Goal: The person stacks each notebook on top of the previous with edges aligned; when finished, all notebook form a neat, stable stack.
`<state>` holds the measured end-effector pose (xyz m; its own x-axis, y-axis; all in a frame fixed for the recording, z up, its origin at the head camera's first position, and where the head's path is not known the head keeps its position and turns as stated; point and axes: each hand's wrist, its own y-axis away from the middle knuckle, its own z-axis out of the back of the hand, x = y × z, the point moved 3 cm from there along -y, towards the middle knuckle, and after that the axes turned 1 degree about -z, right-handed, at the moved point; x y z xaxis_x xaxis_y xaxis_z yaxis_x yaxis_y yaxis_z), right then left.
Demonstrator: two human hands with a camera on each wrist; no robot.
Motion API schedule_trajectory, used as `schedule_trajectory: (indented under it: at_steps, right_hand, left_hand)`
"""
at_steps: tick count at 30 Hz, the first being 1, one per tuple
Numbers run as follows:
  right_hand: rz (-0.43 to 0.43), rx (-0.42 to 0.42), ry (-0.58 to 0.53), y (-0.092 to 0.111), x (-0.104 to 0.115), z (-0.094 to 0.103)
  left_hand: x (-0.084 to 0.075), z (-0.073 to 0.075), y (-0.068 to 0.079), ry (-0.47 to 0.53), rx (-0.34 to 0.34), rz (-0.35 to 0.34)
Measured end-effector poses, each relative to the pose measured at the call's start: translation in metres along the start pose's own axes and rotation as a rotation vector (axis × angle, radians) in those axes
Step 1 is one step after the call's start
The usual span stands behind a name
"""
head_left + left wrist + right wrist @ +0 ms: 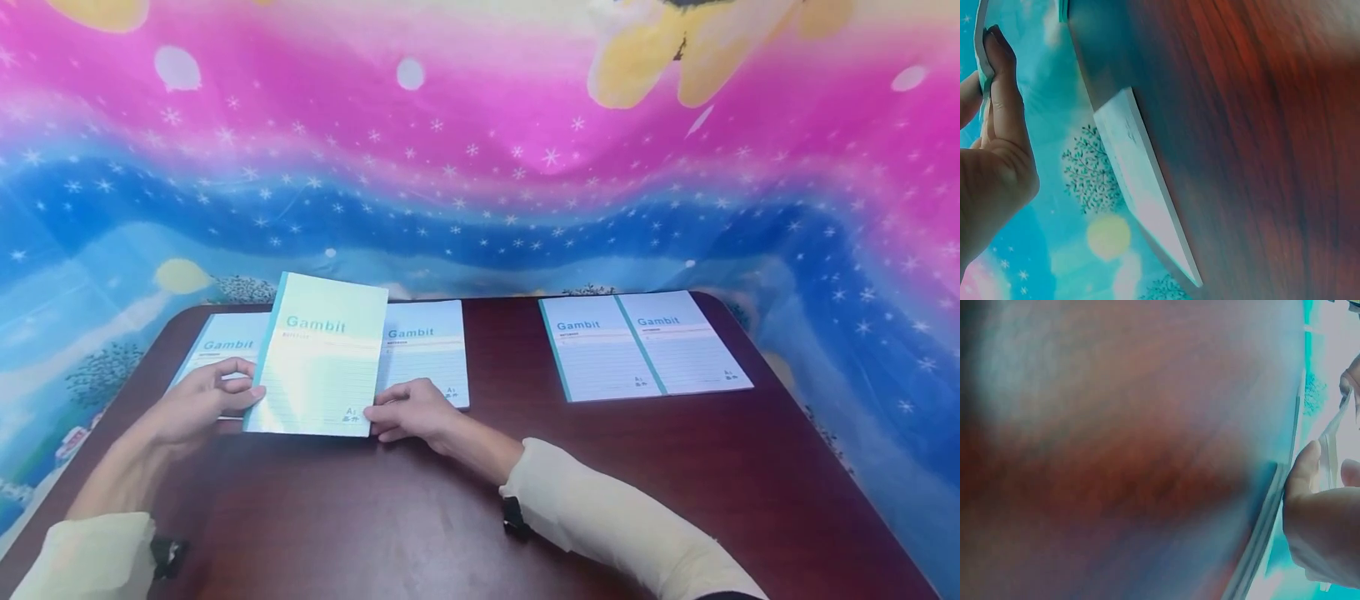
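Observation:
A pale notebook (pixel 318 375) with a green spine and "Gambit" on its cover is held up, clear of the table, tilted toward me. My left hand (pixel 197 398) pinches its lower left edge, thumb on the cover. At the lower right corner, my right hand (pixel 412 410) grips it between thumb and fingers. In the right wrist view the right hand (pixel 1322 528) is at the held notebook's edge. Behind it lie a matching left notebook (pixel 213 340) and another notebook (pixel 431 358), both partly hidden. The left wrist view shows one lying notebook (pixel 1138 181) below the left hand (pixel 1007 156).
Farther right on the dark wooden table (pixel 480 492), two more Gambit notebooks lie side by side, a left one (pixel 596 354) and a right one (pixel 693 346). A colourful printed curtain (pixel 480 183) hangs right behind the table's far edge and along its sides.

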<state>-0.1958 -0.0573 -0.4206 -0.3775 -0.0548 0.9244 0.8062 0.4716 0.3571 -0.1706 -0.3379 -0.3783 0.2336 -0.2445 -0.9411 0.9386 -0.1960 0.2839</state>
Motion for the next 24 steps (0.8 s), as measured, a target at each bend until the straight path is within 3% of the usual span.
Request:
schedule_trajectory:
  at_steps: [6,11,17,24]
  right_hand:
    - [0.069,-0.063,-0.001,0.002,0.009,0.018]
    - [0.076,-0.076,-0.032,0.005,0.013,0.035]
    - [0.086,-0.121,0.020,0.008,0.020,0.056]
    - [0.092,-0.129,0.048,0.011,0.022,0.071]
  left_hand:
    - [-0.003,-0.015,-0.010,0.026,-0.014,-0.020]
    - [-0.006,-0.030,-0.018,0.032,-0.055,-0.004]
    - [-0.014,-0.050,-0.026,0.067,-0.072,-0.004]
    - [-0.021,-0.062,-0.032,0.039,-0.100,-0.022]
